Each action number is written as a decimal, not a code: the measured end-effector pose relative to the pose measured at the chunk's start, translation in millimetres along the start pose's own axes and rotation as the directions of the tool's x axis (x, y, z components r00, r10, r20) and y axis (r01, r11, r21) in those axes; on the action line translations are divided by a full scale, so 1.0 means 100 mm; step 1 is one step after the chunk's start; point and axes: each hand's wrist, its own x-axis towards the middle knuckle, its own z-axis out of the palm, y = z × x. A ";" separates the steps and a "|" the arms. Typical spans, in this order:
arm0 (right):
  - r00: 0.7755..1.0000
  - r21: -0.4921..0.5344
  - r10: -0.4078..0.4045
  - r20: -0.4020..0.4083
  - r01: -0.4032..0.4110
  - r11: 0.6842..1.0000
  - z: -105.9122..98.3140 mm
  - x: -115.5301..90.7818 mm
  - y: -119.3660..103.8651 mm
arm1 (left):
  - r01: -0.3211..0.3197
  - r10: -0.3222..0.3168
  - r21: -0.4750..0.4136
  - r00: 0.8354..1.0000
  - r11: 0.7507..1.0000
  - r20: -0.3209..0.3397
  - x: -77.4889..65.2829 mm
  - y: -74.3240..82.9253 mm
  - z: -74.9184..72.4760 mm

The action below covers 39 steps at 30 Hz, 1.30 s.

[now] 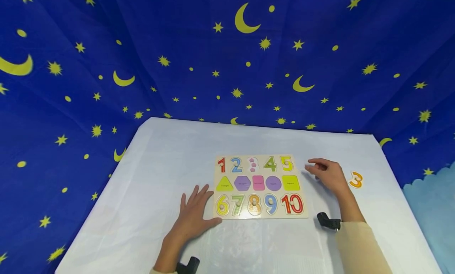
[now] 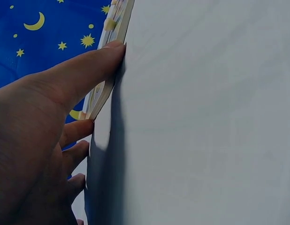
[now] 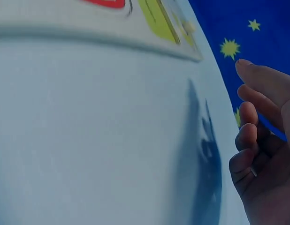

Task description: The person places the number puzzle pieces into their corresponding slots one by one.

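A wooden number puzzle board (image 1: 260, 218) lies flat, with number pieces in its top and bottom rows and coloured shapes along the middle. The slot for 3 (image 1: 252, 164) shows small pink pictures and no piece. My left hand (image 1: 193, 216) is spread at the board's lower left corner; its thumb touches the front edge and its index finger the left edge. Beyond the board's right side hovers my right hand (image 1: 328, 175), fingers loosely bent, holding nothing. An orange number 3 piece (image 1: 356, 180) lies on the table to the right of that hand.
A white-covered table (image 1: 170, 159) carries everything. Behind it and at its sides hangs a blue cloth (image 1: 199, 41) with yellow moons and stars. A black camera mount (image 1: 328, 222) sits at the right wrist, another (image 1: 188, 265) at the left.
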 end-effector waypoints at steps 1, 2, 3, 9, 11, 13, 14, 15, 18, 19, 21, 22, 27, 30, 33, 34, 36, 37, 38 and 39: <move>1.000 -0.005 0.001 -0.007 -0.001 1.000 -0.02 -0.01 0.02 | -0.002 0.002 -0.003 1.000 1.000 -0.002 -0.01 0.00 0.00; 1.000 -0.015 0.004 -0.014 -0.004 1.000 -0.05 -0.03 0.04 | -0.004 0.004 -0.003 1.000 1.000 -0.003 -0.01 0.00 0.00; 1.000 -0.027 0.005 -0.027 -0.006 1.000 -0.07 -0.04 0.06 | -0.010 0.010 -0.003 1.000 1.000 -0.007 -0.01 0.00 0.00; 0.994 -0.081 0.018 -0.108 -0.027 0.996 -0.21 -0.11 0.21 | -0.022 0.022 -0.001 1.000 1.000 -0.015 -0.01 0.00 0.00; 0.993 -0.090 0.017 -0.118 -0.027 0.996 -0.26 -0.15 0.27 | -0.023 0.023 -0.005 1.000 1.000 -0.013 -0.01 0.00 0.00; 0.992 -0.102 0.016 -0.126 -0.029 0.994 -0.30 -0.19 0.32 | -0.022 0.022 -0.008 1.000 1.000 -0.015 -0.01 0.00 0.00; 0.991 -0.107 0.015 -0.132 -0.029 0.994 -0.32 -0.21 0.35 | -0.020 0.020 -0.011 1.000 1.000 -0.016 -0.02 0.00 -0.01; 0.990 -0.111 0.015 -0.137 -0.030 0.993 -0.34 -0.23 0.38 | -0.019 0.019 -0.009 1.000 1.000 -0.019 -0.02 -0.01 -0.01; 0.988 -0.104 0.034 -0.151 -0.050 0.993 -0.42 -0.29 0.45 | -0.019 0.019 -0.007 0.999 1.000 -0.026 -0.03 -0.02 -0.02; 0.987 -0.103 0.047 -0.154 -0.063 0.993 -0.46 -0.30 0.47 | -0.021 0.021 -0.005 0.999 1.000 -0.026 -0.03 -0.02 -0.02; 0.985 -0.099 0.071 -0.160 -0.088 0.991 -0.53 -0.34 0.51 | -0.027 0.027 -0.005 0.999 1.000 -0.023 -0.03 -0.02 -0.02; 0.983 -0.094 0.082 -0.166 -0.099 0.991 -0.57 -0.35 0.52 | -0.031 0.030 -0.008 0.999 1.000 -0.023 -0.02 -0.02 -0.02; 0.970 -0.058 0.145 -0.196 -0.160 0.985 -0.73 -0.42 0.65 | -0.041 0.040 -0.015 0.999 0.999 -0.027 -0.02 -0.01 0.00; 0.959 -0.028 0.199 -0.203 -0.209 0.978 -0.79 -0.42 0.74 | -0.040 0.039 -0.021 0.999 0.999 -0.029 -0.01 -0.01 -0.01; 0.944 0.003 0.240 -0.225 -0.246 0.969 -0.81 -0.42 0.84 | -0.036 0.035 -0.022 0.999 0.999 -0.028 -0.01 -0.02 0.00; 0.939 0.012 0.252 -0.235 -0.257 0.966 -0.81 -0.42 0.87 | -0.034 0.033 -0.023 0.999 0.999 -0.028 -0.01 -0.03 0.00; 0.928 0.026 0.270 -0.257 -0.273 0.962 -0.80 -0.42 0.94 | -0.033 0.032 -0.030 0.999 0.999 -0.031 -0.01 -0.03 0.01; 0.921 0.031 0.284 -0.266 -0.287 0.958 -0.80 -0.42 0.98 | -0.034 0.033 -0.032 0.999 0.999 -0.031 0.00 -0.04 0.01; 0.915 0.034 0.296 -0.274 -0.298 0.954 -0.79 -0.42 1.01 | -0.038 0.037 -0.038 0.999 0.999 -0.033 0.00 -0.04 0.02; 0.909 0.030 0.306 -0.282 -0.310 0.950 -0.79 -0.42 1.04 | -0.038 0.037 -0.039 0.999 0.999 -0.028 0.01 -0.03 0.02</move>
